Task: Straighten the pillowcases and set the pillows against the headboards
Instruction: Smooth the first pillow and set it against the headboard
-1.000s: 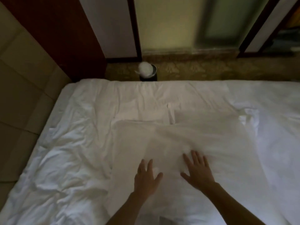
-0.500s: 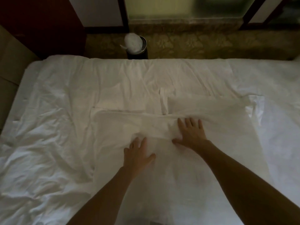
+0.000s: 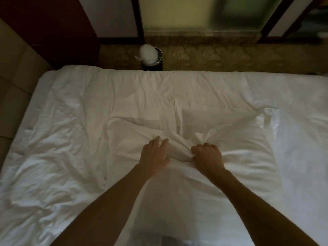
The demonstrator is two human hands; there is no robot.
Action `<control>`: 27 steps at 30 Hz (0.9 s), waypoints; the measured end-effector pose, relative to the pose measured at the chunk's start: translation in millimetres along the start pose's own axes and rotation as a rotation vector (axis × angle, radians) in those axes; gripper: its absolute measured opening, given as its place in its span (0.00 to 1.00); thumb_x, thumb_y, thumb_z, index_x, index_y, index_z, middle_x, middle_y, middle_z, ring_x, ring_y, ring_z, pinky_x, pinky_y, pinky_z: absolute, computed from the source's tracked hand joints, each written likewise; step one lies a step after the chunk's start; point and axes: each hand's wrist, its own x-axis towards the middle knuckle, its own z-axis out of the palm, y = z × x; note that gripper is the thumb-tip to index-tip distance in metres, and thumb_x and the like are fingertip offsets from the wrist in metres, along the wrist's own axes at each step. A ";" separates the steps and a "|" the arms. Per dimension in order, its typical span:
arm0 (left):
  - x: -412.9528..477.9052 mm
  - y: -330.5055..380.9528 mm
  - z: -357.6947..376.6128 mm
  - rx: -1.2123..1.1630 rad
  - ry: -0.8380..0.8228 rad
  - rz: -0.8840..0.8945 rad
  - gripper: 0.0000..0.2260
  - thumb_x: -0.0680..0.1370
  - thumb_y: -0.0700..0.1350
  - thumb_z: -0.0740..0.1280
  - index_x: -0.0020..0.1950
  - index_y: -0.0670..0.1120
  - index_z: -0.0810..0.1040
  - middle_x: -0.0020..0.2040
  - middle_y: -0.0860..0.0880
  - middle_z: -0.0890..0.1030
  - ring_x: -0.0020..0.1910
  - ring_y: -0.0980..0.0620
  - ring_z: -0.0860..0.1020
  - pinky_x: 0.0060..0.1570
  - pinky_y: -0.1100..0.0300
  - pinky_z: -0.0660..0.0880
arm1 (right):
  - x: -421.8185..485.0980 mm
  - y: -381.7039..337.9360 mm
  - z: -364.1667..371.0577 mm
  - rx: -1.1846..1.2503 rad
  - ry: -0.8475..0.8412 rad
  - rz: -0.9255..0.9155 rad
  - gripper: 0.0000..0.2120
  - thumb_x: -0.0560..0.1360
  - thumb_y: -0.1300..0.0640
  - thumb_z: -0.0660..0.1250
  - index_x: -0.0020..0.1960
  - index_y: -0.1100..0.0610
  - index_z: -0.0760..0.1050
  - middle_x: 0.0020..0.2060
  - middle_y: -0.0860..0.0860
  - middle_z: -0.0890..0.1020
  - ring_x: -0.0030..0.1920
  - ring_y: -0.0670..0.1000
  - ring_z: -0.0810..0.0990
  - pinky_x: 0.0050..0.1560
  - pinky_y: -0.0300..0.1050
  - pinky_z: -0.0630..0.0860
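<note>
Bed point(image 3: 71, 139) fills near and middle. Pillowcase point(image 3: 230, 183) lies on bed, centre to near right. Left hand point(image 3: 155, 153) and right hand point(image 3: 207, 157) both on pillowcase, side by side, bunched fold between them. Headboard point(image 3: 16, 82) along bed's left edge. Floor point(image 3: 230, 55) runs beyond bed's far edge. Bin point(image 3: 152, 65) stands on floor just past far edge, left of centre, wad point(image 3: 148, 52) sitting in its top. Door point(image 3: 195, 13) behind floor, far; wood panel point(image 3: 53, 23) far left, behind headboard.
</note>
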 end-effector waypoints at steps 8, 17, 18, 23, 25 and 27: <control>-47.1 19.7 -37.2 0.255 -0.020 0.232 0.16 0.79 0.52 0.61 0.66 0.51 0.73 0.62 0.49 0.77 0.65 0.47 0.72 0.72 0.47 0.55 | -96.0 -25.0 -38.1 -0.033 0.073 -0.022 0.09 0.66 0.61 0.74 0.39 0.50 0.77 0.30 0.45 0.77 0.30 0.49 0.76 0.37 0.42 0.71; -159.8 24.9 -38.4 0.453 0.288 0.480 0.04 0.69 0.42 0.71 0.36 0.51 0.80 0.29 0.53 0.77 0.31 0.51 0.78 0.64 0.49 0.70 | -200.7 -55.1 -69.8 -0.211 0.006 -0.214 0.09 0.75 0.64 0.64 0.48 0.54 0.81 0.40 0.50 0.83 0.38 0.54 0.83 0.45 0.49 0.79; -171.7 23.9 -41.4 0.460 0.310 0.530 0.04 0.70 0.42 0.70 0.36 0.51 0.79 0.30 0.52 0.77 0.32 0.50 0.78 0.64 0.48 0.69 | -209.5 -59.3 -77.7 -0.241 -0.014 -0.241 0.10 0.77 0.64 0.63 0.49 0.54 0.81 0.42 0.51 0.84 0.40 0.55 0.84 0.46 0.49 0.80; -238.7 18.9 -53.0 0.500 0.396 0.615 0.05 0.72 0.42 0.67 0.36 0.50 0.80 0.31 0.51 0.78 0.34 0.49 0.78 0.66 0.48 0.68 | -232.8 -86.4 -128.4 -0.266 0.129 -0.360 0.09 0.78 0.57 0.61 0.52 0.51 0.80 0.45 0.50 0.85 0.45 0.53 0.84 0.49 0.47 0.75; -262.1 16.9 -51.8 0.484 0.396 0.578 0.05 0.72 0.43 0.67 0.38 0.50 0.81 0.33 0.52 0.80 0.36 0.50 0.79 0.65 0.50 0.67 | -230.5 -96.7 -140.1 -0.219 0.218 -0.383 0.12 0.77 0.54 0.64 0.60 0.50 0.78 0.53 0.49 0.85 0.51 0.51 0.83 0.58 0.50 0.75; -274.0 17.5 -47.6 0.441 0.396 0.546 0.06 0.73 0.44 0.66 0.40 0.50 0.82 0.35 0.52 0.81 0.37 0.50 0.80 0.64 0.51 0.68 | -220.7 -100.7 -143.2 -0.230 0.178 -0.335 0.20 0.76 0.54 0.67 0.67 0.52 0.72 0.60 0.50 0.81 0.59 0.52 0.80 0.64 0.55 0.72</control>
